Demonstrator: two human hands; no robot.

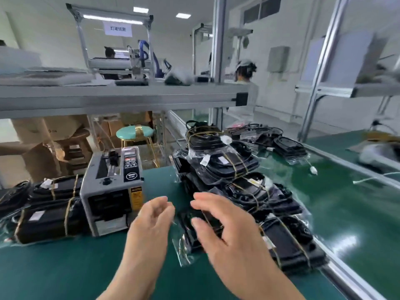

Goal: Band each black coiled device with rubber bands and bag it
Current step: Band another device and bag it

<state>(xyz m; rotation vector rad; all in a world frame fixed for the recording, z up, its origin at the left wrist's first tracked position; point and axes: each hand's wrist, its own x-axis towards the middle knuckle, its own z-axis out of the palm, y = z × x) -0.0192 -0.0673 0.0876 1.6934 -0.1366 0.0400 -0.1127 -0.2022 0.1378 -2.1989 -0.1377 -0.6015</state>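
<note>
Both open hands, left (pixel 151 221) and right (pixel 218 232), hover over bagged device (pixel 190 232) lying lengthwise away.

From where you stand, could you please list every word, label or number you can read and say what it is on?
Nothing reads clearly enough to quote with confidence.
White hanging sign: a few large Chinese characters, too blurred to quote.
Grey tape machine: black panel with icons and a round mark, too small to read.
Yellow warning sticker on the machine's front: print too small.
White labels on the bagged black devices: blurred, unreadable.
</note>
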